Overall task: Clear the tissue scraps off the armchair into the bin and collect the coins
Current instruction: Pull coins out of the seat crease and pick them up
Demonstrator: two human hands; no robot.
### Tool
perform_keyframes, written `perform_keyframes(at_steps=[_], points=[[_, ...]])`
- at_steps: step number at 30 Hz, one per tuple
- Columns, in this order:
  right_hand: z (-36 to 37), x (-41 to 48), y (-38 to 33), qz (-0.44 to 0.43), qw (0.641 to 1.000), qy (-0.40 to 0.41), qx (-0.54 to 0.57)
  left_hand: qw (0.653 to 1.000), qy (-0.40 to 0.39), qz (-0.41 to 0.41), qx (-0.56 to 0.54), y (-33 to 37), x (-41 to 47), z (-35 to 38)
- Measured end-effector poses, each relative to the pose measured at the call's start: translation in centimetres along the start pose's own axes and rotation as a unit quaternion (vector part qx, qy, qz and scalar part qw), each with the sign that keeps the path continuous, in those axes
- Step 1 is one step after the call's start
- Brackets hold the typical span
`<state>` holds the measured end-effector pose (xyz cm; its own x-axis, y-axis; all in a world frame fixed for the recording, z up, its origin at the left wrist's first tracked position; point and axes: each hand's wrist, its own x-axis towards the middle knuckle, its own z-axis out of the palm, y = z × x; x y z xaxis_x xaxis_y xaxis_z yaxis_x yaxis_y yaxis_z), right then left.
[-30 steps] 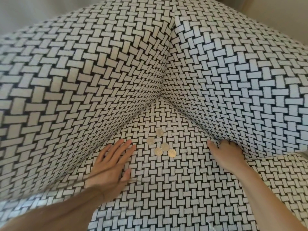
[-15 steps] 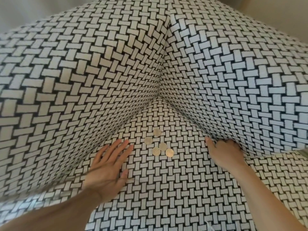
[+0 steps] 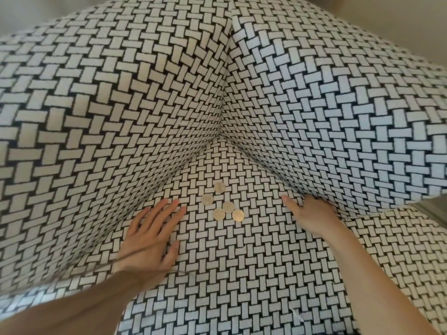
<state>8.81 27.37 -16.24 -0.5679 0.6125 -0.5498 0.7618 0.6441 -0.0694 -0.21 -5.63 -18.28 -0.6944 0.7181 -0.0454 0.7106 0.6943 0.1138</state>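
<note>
Several gold-coloured coins (image 3: pixel 223 203) lie in a loose cluster on the armchair seat (image 3: pixel 242 274), near its back corner. My left hand (image 3: pixel 152 235) rests flat on the seat just left of the coins, fingers straight and spread, fingertips a short way from the nearest coin. My right hand (image 3: pixel 310 213) lies to the right of the coins, against the crease where the seat meets the right armrest (image 3: pixel 338 117). One finger points along the seat; the others are hidden in the crease. No tissue scraps or bin show in this view.
The chair's black-and-white woven fabric covers the backrest (image 3: pixel 108 105) on the left and the armrest on the right, which meet in a corner behind the coins. A pale floor or wall strip (image 3: pixel 433 209) shows at the right edge.
Both hands stay almost where they were. The coins have not moved.
</note>
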Motion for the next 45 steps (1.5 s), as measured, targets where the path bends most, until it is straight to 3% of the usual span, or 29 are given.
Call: perform_keyframes(at_steps=[5,17,24,27,32,37,45], points=[[-0.8,-1.6,1.0,-0.044,0.991,0.003,0.122,1.000,0.004,0.004,-0.010,-0.2,0.0,0.2],[-1.8,-7.3,-4.8,-0.240,0.967,0.058,-0.056,1.000,0.000,0.001,-0.004,-0.2,0.0,0.2],[-1.3,-7.5,-6.1,-0.339,0.939,0.055,0.028,1.000,-0.006,-0.004,-0.003,-0.1,0.0,0.2],[-0.8,-5.4,-5.6,-0.311,0.937,0.058,0.148,1.000,-0.007,0.002,0.000,-0.2,0.1,0.1],[0.8,-2.0,-5.4,-0.163,0.933,0.173,0.270,1.000,-0.009,-0.001,-0.007,-0.1,0.1,0.1],[1.5,-0.5,-7.1,-0.053,0.981,0.147,0.110,1.000,-0.020,0.003,0.007,-0.3,-0.1,0.3],[0.2,0.4,-8.0,-0.029,0.987,0.159,0.019,1.000,-0.016,0.000,-0.004,-0.4,-0.1,0.5]])
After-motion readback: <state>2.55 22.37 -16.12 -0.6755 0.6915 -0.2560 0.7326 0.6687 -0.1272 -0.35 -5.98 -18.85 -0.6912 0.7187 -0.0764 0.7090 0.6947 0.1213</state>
